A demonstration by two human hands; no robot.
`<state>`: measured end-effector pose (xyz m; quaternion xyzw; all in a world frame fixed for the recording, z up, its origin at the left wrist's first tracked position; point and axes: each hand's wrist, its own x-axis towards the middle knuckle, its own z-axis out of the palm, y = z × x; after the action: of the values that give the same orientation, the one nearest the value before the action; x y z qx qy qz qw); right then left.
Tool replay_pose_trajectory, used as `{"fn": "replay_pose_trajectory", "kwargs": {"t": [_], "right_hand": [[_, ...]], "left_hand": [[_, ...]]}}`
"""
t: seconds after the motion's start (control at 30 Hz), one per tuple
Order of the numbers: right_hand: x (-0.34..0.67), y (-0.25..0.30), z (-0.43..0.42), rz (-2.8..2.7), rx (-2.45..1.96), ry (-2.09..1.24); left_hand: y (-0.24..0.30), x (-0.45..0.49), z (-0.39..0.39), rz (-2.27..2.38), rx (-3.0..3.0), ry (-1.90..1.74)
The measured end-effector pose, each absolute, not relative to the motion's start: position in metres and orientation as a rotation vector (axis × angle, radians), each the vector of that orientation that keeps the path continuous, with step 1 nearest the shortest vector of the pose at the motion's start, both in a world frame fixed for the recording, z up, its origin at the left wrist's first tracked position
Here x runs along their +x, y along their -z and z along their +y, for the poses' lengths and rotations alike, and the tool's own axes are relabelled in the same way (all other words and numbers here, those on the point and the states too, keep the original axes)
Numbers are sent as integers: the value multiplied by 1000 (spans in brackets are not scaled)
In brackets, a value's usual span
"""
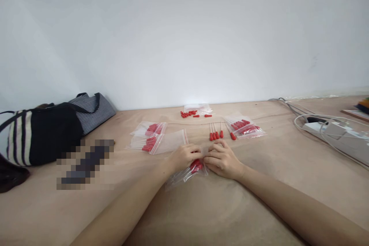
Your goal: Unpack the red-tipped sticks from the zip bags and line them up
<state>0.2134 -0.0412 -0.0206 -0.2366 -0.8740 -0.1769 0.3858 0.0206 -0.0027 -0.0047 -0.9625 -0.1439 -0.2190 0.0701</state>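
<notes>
Both my hands are on a clear zip bag holding droppers with red rubber bulbs. My left hand pinches the bag's top edge from the left, fingers curled. From the right, my right hand has its fingertips closed on the same edge, close to the left ones. Just beyond my right hand lie several loose droppers with red bulbs towards me, and a single red bulb beside them. An unfilled zip bag lies beyond my left hand.
Filled dropper bags lie at left and right. Loose red bulbs and thin clear tubes lie near the wall. A black-and-white bag and a blurred-out dark object are left. A power strip with cables sits right.
</notes>
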Motion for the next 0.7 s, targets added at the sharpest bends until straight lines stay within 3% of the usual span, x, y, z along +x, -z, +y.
{"fn": "replay_pose_trajectory", "kwargs": {"t": [0.43, 0.7], "right_hand": [[211, 24, -40, -2206, -604, 627], [211, 19, -40, -2288, -559, 683]], "left_hand": [[2, 23, -2, -429, -2962, 635], [-6, 26, -10, -346, -2891, 379]]}}
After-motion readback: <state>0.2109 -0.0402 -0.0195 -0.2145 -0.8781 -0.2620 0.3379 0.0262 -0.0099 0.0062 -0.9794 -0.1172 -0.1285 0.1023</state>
